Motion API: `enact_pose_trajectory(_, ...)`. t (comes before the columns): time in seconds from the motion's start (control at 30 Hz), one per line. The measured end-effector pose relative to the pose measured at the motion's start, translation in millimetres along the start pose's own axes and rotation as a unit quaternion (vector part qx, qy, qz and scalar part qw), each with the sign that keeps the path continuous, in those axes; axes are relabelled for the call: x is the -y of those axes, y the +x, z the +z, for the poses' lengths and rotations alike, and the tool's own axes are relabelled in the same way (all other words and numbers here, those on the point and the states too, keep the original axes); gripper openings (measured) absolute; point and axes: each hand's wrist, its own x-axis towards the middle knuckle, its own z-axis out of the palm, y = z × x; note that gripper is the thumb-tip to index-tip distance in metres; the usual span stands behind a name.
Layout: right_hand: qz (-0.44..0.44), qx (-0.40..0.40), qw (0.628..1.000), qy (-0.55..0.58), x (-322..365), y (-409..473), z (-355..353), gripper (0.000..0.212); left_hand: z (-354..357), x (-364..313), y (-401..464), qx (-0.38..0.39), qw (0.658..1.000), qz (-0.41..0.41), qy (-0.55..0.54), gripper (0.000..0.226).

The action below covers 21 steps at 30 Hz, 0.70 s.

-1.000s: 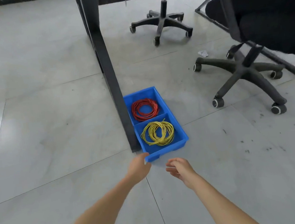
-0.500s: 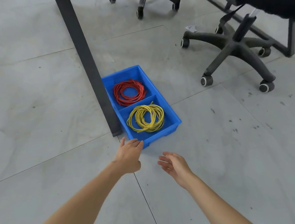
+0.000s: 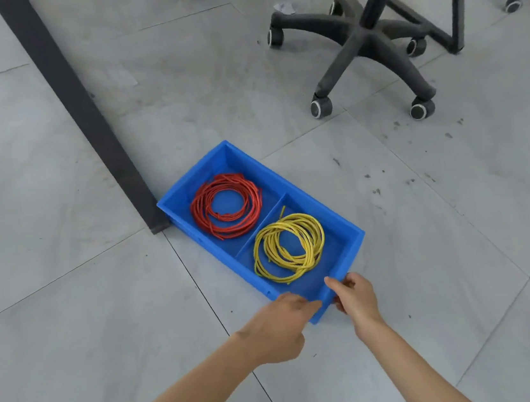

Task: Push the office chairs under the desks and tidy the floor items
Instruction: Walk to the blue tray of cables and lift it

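A blue two-compartment bin [image 3: 303,196] lies on the grey tile floor beside a black desk leg [image 3: 78,103]. A red wire coil [image 3: 226,205] fills its far compartment and a yellow wire coil [image 3: 289,246] its near one. My left hand [image 3: 277,324] holds the bin's near rim at the corner, fingers over the edge. My right hand [image 3: 355,296] grips the same near rim from the right, thumb on top. A black office chair [image 3: 366,34] stands at the upper right, its seat mostly cut off by the frame.
A crumpled scrap of paper [image 3: 283,6] lies on the floor behind the chair base. A black desk frame bar [image 3: 415,18] runs along the floor under the chair. Dark specks mark the tiles at right. Another chair's casters show at the top edge.
Both hands have reached forward and taken hold of the bin's near rim. The bin now sits angled away from the desk leg, and the view has tilted further down.
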Motion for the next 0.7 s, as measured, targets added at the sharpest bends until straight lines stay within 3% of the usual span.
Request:
enact_pose_trajectory(0.13, -0.019, -0.048, 0.998, -0.03, 5.7, 20.8, -22.9, 0.025, -19.8, 30.1, 2.3, -0.203, 0.977, -0.021, -0.064, 0.052)
enact_pose_trajectory(0.2, -0.037, -0.101, 0.993, -0.039, 15.8, 35.6, -29.4, 0.038, -31.0, 49.4, 1.7, -0.308, 0.948, -0.064, -0.039, 0.054)
enact_pose_trajectory(0.27, -0.061, -0.133, 0.988, -0.045, 29.1, 49.0, -29.1, 0.041, -37.8, 67.8, 0.3, -0.366, 0.919, -0.147, 0.004, 0.053)
enact_pose_trajectory(0.37, -0.106, -0.129, 0.982, -0.087, 44.9, 68.3, -18.8, 0.023, -47.1, 90.2, 0.2, -0.378, 0.871, -0.314, -0.003, 0.06)
enact_pose_trajectory(0.47, -0.139, -0.139, 0.968, -0.154, 49.9, 80.4, -9.0, 0.025, -53.9, 113.8, 1.4, -0.342, 0.818, -0.442, -0.136, 0.061)
enact_pose_trajectory(0.57, -0.139, -0.165, 0.955, -0.203, 45.9, 86.1, -8.1, 0.031, -64.5, 123.8, 1.9, -0.338, 0.763, -0.485, -0.261, 0.031)
enact_pose_trajectory(0.7, -0.13, -0.159, 0.949, -0.24, 46.7, 89.8, -9.7, 0.035, -69.6, 123.3, 0.2, -0.327, 0.761, -0.503, -0.248, 0.01)
